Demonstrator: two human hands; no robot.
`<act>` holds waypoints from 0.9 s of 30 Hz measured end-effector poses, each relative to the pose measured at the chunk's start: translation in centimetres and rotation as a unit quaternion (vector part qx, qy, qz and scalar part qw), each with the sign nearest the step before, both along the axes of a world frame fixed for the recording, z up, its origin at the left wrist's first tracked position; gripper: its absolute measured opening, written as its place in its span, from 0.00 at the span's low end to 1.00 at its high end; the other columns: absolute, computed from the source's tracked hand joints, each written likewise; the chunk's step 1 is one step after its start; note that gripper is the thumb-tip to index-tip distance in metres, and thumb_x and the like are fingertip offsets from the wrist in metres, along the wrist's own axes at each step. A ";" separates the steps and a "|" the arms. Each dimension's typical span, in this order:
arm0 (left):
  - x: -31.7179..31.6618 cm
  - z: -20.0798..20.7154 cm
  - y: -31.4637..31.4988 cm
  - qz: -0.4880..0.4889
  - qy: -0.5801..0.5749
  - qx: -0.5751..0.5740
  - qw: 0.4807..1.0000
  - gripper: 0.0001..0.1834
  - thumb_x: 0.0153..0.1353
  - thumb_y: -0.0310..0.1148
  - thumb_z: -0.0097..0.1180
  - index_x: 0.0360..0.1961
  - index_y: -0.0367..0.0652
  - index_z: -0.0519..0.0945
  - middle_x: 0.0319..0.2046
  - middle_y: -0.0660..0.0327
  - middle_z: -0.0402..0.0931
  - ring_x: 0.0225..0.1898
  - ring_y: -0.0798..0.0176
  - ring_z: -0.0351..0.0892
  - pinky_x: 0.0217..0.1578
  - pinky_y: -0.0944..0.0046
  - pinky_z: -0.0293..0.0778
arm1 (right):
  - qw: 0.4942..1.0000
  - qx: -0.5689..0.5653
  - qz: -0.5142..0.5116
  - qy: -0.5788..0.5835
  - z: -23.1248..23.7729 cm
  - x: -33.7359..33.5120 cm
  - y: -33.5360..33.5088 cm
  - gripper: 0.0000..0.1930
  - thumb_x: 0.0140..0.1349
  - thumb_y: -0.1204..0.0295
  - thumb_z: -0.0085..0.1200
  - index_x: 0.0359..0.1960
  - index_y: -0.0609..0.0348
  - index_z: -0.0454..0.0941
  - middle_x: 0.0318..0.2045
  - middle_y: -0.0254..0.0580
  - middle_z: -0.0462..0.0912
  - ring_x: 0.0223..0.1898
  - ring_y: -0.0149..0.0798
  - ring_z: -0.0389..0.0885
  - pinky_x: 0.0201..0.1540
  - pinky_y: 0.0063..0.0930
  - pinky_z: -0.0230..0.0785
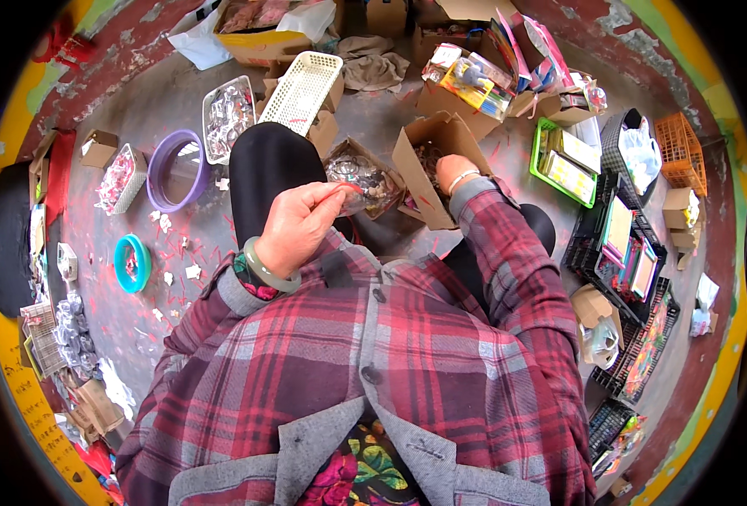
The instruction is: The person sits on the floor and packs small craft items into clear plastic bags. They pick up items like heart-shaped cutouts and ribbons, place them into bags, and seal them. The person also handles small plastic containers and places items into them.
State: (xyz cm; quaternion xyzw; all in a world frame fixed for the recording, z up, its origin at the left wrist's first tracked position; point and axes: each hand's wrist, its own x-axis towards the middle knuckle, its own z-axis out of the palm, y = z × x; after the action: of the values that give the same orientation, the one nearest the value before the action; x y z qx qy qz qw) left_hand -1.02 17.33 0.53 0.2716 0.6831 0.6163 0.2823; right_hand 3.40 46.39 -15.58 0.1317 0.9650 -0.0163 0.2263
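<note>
My left hand (299,221) is closed in a pinch on the red edge of a small clear plastic bag (353,201), just above my lap. Beyond it, an open cardboard box (334,150) holds shiny clear packets, and the bag partly overlaps them in view. My right hand (454,172) reaches into a taller cardboard box (422,181) between my knees. Its fingers point down among small brownish things that I cannot make out, so their grip is hidden.
On the left stand a purple basin (177,187), a turquoise tub (143,264) and a white basket of packets (229,118). A cream basket (302,91) lies ahead. To the right are a green tray (544,180) and black crates (577,253). Red scraps litter the floor.
</note>
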 end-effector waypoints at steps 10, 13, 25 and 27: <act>-0.1 -0.1 -0.3 -0.069 -0.022 -0.040 0.997 0.12 0.63 0.25 0.43 0.41 0.28 0.75 0.36 0.58 0.77 0.39 0.68 0.76 0.43 0.69 0.71 | 0.956 -0.246 -0.097 0.130 9.8 4.2 2.6 0.09 0.47 0.65 0.52 0.27 0.55 0.81 0.26 0.47 0.80 0.31 0.49 0.78 0.35 0.35 0.69; 0.2 -0.3 -0.2 -0.073 -0.036 -0.039 0.996 0.12 0.64 0.25 0.43 0.41 0.28 0.75 0.36 0.57 0.77 0.40 0.67 0.76 0.44 0.69 0.71 | 0.905 -0.367 -0.156 0.147 10.6 5.8 2.6 0.10 0.52 0.66 0.52 0.29 0.60 0.78 0.24 0.41 0.79 0.29 0.38 0.77 0.35 0.28 0.68; 0.8 0.2 -0.4 -0.078 -0.054 -0.056 0.994 0.12 0.63 0.27 0.44 0.41 0.29 0.75 0.35 0.59 0.78 0.38 0.69 0.76 0.42 0.70 0.72 | 0.474 -0.743 -0.365 0.301 8.6 8.6 0.5 0.08 0.62 0.67 0.48 0.37 0.56 0.73 0.31 0.33 0.79 0.29 0.29 0.79 0.24 0.20 0.69; 0.8 0.1 -0.4 -0.080 -0.049 -0.055 0.994 0.12 0.63 0.27 0.44 0.41 0.29 0.75 0.34 0.59 0.78 0.38 0.69 0.76 0.42 0.70 0.72 | 0.495 -0.714 -0.388 0.308 8.6 8.7 0.3 0.09 0.62 0.64 0.47 0.36 0.56 0.73 0.29 0.34 0.79 0.25 0.28 0.78 0.22 0.22 0.71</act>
State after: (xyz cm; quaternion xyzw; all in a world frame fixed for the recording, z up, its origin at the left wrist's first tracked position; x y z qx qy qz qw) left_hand -0.25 16.95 0.62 0.2789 0.6773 0.5660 0.3784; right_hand 12.07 46.71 -7.02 0.2731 0.4849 -0.8252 -0.0969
